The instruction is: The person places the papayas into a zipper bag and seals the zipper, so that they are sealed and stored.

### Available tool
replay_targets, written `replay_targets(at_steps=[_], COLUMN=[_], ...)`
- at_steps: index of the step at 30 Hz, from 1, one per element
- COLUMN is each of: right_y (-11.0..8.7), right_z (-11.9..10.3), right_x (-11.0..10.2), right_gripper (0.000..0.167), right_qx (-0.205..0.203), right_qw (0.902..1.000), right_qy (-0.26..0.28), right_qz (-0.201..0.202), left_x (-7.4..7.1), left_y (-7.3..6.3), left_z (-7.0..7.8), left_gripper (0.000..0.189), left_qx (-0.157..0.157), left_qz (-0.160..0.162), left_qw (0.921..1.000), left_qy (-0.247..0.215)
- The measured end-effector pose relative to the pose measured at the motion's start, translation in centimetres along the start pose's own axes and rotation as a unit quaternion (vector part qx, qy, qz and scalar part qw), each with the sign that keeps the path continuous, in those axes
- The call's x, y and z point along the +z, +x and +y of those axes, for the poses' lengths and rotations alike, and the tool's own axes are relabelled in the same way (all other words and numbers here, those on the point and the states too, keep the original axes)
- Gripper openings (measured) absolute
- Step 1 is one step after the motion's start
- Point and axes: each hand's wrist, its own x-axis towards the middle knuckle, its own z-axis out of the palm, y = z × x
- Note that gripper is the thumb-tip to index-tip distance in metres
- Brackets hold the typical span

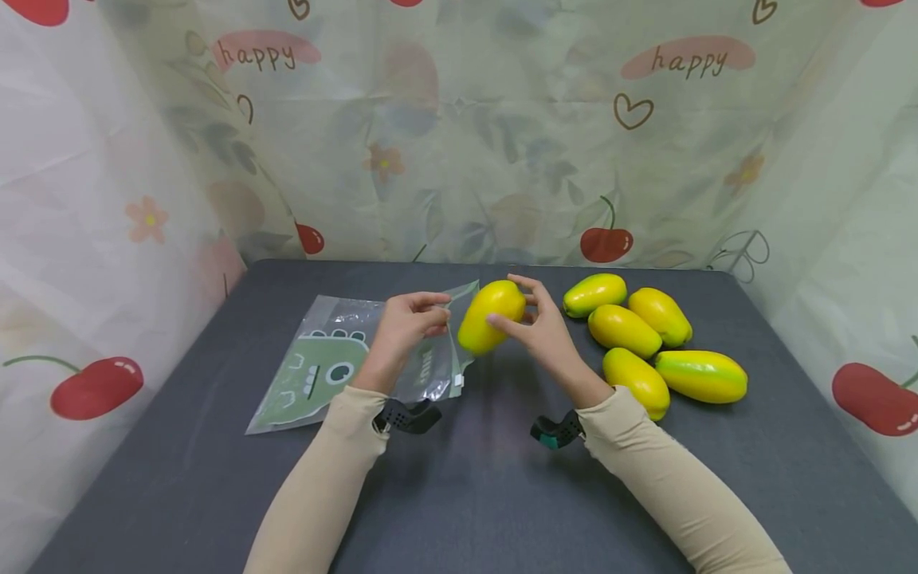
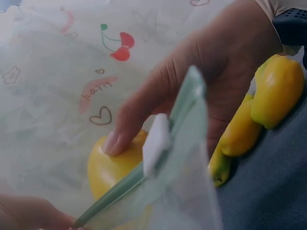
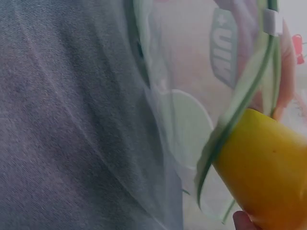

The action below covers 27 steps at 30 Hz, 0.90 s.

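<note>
A yellow mango (image 1: 492,316) is gripped between the thumb and fingers of my right hand (image 1: 551,333), off the table at the mouth of a zip bag. The clear zip bag (image 1: 337,317) has a green one-eyed cartoon print and lies partly on the table to the left. My left hand (image 1: 407,325) pinches the rim of the bag, and its mouth stands apart. In the right wrist view the mango (image 3: 268,167) meets the green zip edge (image 3: 240,103). A white slider (image 2: 157,143) sits on the zip in the left wrist view.
Several more yellow mangoes (image 1: 625,330) with green patches lie grouped on the dark table (image 1: 473,494), right of my right hand. A printed curtain (image 1: 459,143) closes off the back and sides. A thin wire shape (image 1: 742,249) stands at the back right corner.
</note>
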Motion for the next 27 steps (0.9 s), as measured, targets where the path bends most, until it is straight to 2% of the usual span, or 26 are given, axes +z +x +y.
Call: replay_targets(at_steps=[5,11,19,27], right_y=[-0.3,-0.3,1.6,1.6], right_z=[-0.2,0.1,3.9,4.5], right_x=[0.8,1.4,2.0,2.3], right_gripper=[0.064,0.064,0.068,0.067], right_qx=[0.001,0.007,0.012,-0.004], right_qw=[1.0000,0.9996,0.9996,0.9995], right_qy=[0.001,-0.026,-0.024,-0.020], right_qz=[0.000,0.006,-0.004,-0.023], left_x=[0.1,0.2,0.2,0.3], left_y=[-0.2,0.1,0.1,0.0], left_z=[0.5,0.2,0.3,0.4], left_gripper=[0.033,0.031,0.032,0.032], left_qx=[-0.003,-0.004,0.002,0.004], left_qz=[0.002,0.008,0.010,0.008], left_qw=[1.0000,1.0000,0.9999,0.9999], left_qy=[-0.004,0.001,0.006,0.006])
